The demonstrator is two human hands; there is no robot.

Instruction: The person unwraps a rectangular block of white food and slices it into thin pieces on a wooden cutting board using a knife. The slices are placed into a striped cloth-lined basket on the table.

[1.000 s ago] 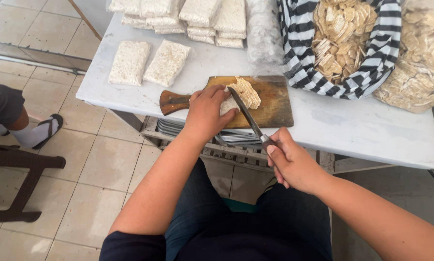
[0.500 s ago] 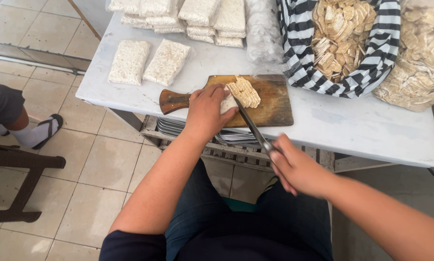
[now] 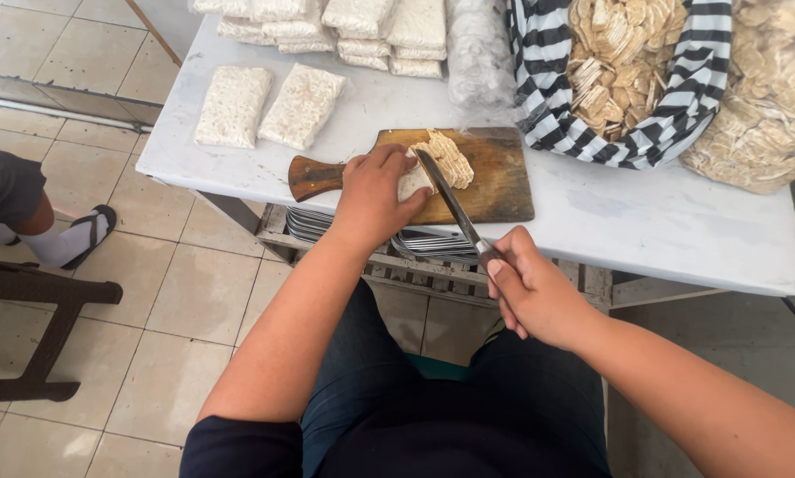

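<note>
knife handle (image 3: 495,263) hidden in right grip (image 3: 535,292)

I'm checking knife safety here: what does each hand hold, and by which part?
The right hand holds the knife by its handle. The left hand holds the pale block down on the cutting board, its grip over the uncut end.

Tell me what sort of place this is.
Probably a small food-preparation stall or home workshop. A white table on a tiled floor holds stacked wrapped white blocks, a wooden cutting board and a striped cloth full of thin slices.
</note>
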